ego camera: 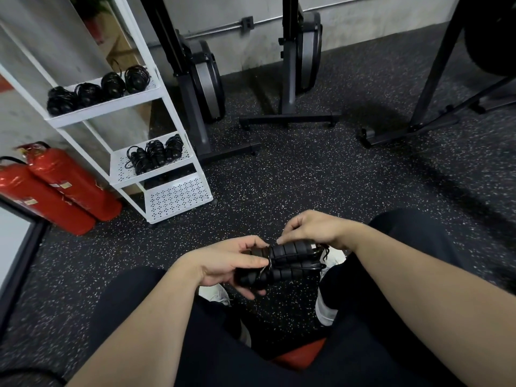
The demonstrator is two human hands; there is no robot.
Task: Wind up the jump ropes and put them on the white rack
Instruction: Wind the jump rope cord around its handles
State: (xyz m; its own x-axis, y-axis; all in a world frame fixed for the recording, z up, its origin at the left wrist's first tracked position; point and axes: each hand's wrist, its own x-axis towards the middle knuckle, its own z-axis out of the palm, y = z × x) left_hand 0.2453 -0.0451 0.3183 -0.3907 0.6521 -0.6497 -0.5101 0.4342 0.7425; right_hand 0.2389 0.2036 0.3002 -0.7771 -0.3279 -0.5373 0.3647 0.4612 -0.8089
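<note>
Both grips clamped on the jump rope (282, 263): left hand (229, 268) wraps the handles, right hand (310, 230) pinches the cord. Rack (178, 196) sits up-left of it, extinguishers (64, 185) beside.

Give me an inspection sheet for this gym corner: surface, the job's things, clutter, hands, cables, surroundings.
Surface: speckled black rubber floor.
Job's things: jump rope in hand, handles side by side, cord wound around them; white rack holds four wound ropes on the upper shelf, three on the middle shelf; lowest shelf bare.
Clutter: nothing seen.
Hands: left hand grips the handles; right hand pinches the cord above them.
Cables: nothing seen apart from rope cord.
Surroundings: two red fire extinguishers left of the rack; two upright rowing machines against the wall.
</note>
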